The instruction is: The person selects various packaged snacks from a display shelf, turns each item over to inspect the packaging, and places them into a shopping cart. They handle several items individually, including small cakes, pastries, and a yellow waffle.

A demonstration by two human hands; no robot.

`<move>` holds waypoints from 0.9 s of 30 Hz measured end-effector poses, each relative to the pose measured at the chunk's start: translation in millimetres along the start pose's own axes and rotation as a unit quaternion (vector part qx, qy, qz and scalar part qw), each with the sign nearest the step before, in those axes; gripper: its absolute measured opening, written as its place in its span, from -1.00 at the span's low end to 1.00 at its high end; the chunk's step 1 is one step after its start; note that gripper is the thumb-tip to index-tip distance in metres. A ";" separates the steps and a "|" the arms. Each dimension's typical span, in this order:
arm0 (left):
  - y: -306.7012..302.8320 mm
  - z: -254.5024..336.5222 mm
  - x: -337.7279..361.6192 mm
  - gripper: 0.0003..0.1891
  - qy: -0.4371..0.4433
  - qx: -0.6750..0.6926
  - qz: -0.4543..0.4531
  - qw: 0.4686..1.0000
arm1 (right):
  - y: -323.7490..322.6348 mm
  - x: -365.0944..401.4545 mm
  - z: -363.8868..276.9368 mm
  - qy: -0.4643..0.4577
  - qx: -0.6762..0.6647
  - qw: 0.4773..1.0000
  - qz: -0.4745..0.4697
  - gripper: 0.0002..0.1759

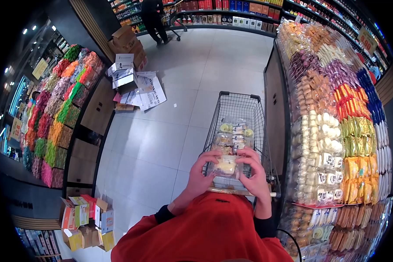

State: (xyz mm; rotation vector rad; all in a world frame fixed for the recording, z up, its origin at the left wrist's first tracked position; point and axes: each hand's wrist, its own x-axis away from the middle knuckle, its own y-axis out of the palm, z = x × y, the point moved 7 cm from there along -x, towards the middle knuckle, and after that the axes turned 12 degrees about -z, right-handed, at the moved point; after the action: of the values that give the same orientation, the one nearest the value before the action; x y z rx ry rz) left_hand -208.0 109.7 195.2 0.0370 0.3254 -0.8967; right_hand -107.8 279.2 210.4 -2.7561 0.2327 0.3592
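Note:
Between my two hands is a clear plastic pack of pale yellow baked goods (226,166); the exact kind is hard to make out. My left hand (201,171) grips its left side, with thumb and fingers curled round the edge. On the right side my right hand (254,171) holds it the same way. The pack is above the near end of a wire shopping cart (242,97), close to the cart's handle (222,190). Farther into the cart lie several similar clear packs (236,130) with white labels.
At the right stands a tall display of bagged snacks (318,131), close beside the cart. A display of colourful packets (52,118) is at the left. Cardboard boxes (129,81) and open cartons (87,220) stand on the tiled floor (170,126). A person (153,19) is at the far shelves.

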 end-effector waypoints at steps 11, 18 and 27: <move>-2.8 5.3 3.4 -0.50 -0.028 -0.015 -0.012 0.999 | 1.2 0.8 7.0 0.051 -0.084 0.995 0.007 -0.51; 0.3 -15.7 10.9 -0.34 -0.111 0.112 0.022 0.987 | 21.7 4.6 34.0 0.114 -0.241 0.963 0.024 -0.36; -10.5 -34.7 12.4 -0.41 -0.145 0.045 -0.004 0.988 | 18.3 3.0 26.0 0.137 -0.088 0.985 -0.056 -0.26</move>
State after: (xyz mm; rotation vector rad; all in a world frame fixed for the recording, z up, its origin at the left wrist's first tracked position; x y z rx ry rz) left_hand -218.1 99.5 159.7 -0.0126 0.0138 -0.9114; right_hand -114.3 271.3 180.2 -2.9728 0.1181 -0.0319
